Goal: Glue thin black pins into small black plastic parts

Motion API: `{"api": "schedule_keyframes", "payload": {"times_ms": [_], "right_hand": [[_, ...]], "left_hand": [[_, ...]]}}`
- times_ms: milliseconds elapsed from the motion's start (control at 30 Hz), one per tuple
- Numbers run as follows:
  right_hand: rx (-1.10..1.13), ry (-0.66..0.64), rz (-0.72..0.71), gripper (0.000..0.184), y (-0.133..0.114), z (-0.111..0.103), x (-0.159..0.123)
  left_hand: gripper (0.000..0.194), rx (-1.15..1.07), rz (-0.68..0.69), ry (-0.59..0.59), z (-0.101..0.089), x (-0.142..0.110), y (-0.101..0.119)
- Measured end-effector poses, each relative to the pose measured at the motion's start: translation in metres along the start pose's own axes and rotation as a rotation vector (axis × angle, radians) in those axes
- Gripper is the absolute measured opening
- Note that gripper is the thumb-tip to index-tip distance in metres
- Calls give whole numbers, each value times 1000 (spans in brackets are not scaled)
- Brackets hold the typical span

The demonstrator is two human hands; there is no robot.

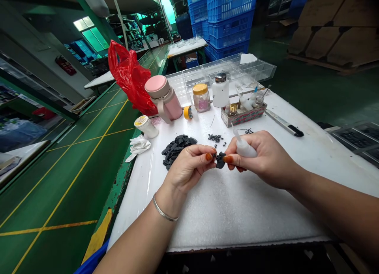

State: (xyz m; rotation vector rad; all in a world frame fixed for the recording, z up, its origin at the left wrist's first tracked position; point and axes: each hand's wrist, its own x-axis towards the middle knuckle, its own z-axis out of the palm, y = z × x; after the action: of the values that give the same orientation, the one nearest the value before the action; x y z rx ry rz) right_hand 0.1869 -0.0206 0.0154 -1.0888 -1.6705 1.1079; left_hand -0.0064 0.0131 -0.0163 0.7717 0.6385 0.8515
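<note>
Over the white foam-topped table, my left hand pinches a small black part between thumb and fingertips. My right hand grips the edge of a dark grey piece that meets the small part. Tucked in that same hand is a white squeeze bottle with a thin nozzle pointing up. Left of my hands lies a pile of dark grey pieces. Small black rings are scattered beyond my fingertips, and thin black pins lie behind the bottle. My fingers partly hide where the parts touch.
Along the back stand a pink mug, a yellow-lidded jar, a white bottle and a small box of bottles. A utility knife lies right, a white glove left. Behind is a clear divided tray.
</note>
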Motion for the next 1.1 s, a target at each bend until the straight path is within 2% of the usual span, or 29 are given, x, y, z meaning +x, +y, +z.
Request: {"api": "schedule_keyframes", "payload": {"times_ms": [400, 767, 967, 1100], "right_hand": [[-27, -22, 31, 20, 4, 2, -1], [-49, -23, -35, 18, 3, 5, -4], [-170, 56, -107, 20, 1, 7, -5], [-273, 56, -129, 24, 3, 6, -5]], "left_hand": [[23, 16, -9, -49, 0, 0, 0], [25, -17, -65, -137, -7, 4, -5], [27, 9, -22, -78, -7, 5, -9], [30, 29, -88, -77, -7, 6, -6]]}}
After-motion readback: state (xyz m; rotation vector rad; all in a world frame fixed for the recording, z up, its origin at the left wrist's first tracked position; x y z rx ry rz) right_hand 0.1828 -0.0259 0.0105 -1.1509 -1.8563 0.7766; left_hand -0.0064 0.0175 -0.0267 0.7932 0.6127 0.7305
